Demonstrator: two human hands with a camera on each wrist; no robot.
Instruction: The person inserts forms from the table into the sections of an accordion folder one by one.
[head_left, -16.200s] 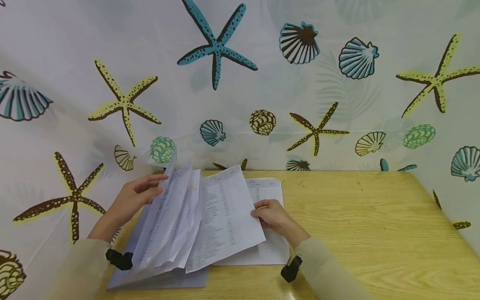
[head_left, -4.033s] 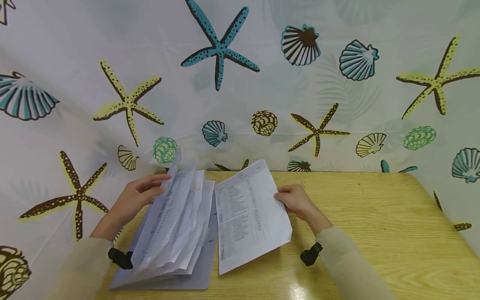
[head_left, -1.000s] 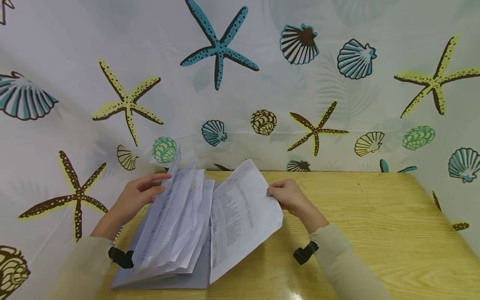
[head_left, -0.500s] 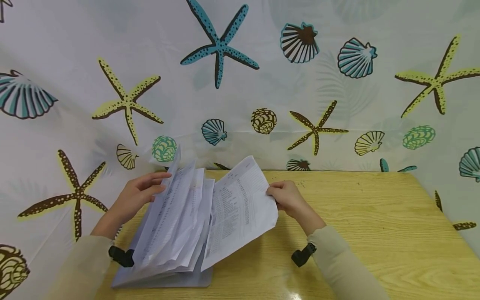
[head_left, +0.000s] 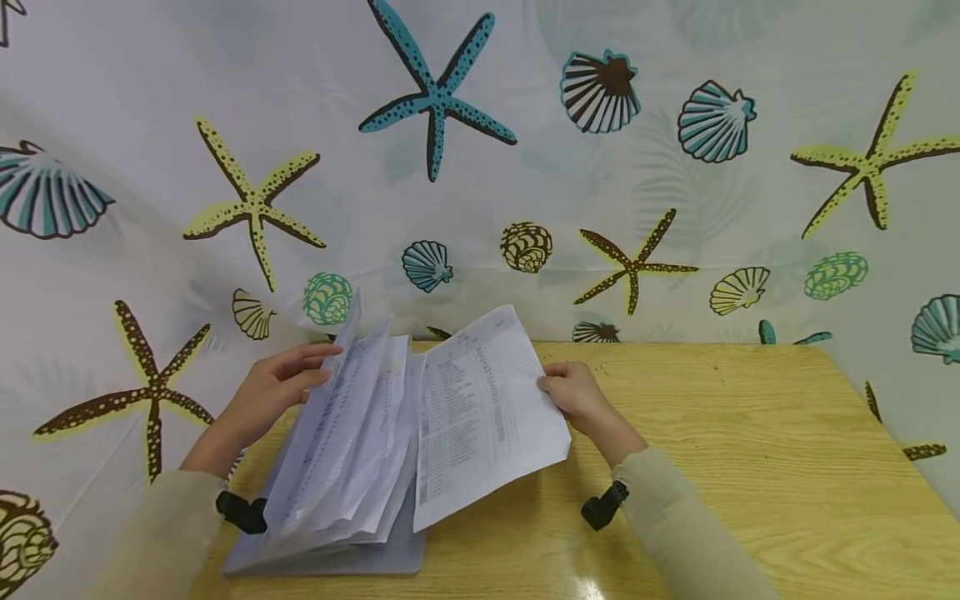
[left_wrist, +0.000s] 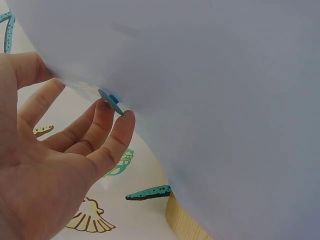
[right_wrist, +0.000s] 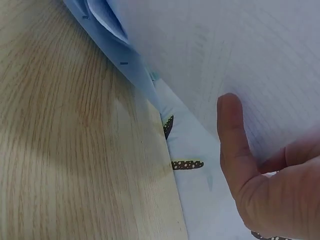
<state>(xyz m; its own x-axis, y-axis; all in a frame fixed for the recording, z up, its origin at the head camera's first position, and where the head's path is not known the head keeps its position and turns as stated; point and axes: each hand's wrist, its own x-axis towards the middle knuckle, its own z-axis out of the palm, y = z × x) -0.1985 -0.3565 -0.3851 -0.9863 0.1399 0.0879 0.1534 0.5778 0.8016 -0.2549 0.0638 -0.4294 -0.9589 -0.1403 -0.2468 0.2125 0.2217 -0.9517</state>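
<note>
A bluish plastic document folder (head_left: 408, 558) stands partly opened on the table, with several printed sheets (head_left: 360, 450) fanned out inside it. My left hand (head_left: 279, 392) holds up its cover by the edge. In the left wrist view, the fingers of the left hand (left_wrist: 75, 135) meet the cover (left_wrist: 215, 100) beside a round blue snap button (left_wrist: 111, 101). My right hand (head_left: 581, 396) pinches the right edge of a printed paper sheet (head_left: 483, 417), tilted beside the folder's sheets. In the right wrist view, the thumb of the right hand (right_wrist: 270, 185) lies on the paper (right_wrist: 195, 60).
The wooden table (head_left: 712, 467) extends to the right. A white cloth (head_left: 480, 192) printed with starfish and shells hangs behind and at both sides. Dark wrist cameras are strapped at both cuffs.
The sheet lying on the table at the right earliest is no longer seen there. Since four seconds ago the right hand has brought its sheet left, against the folder. The left hand stays put.
</note>
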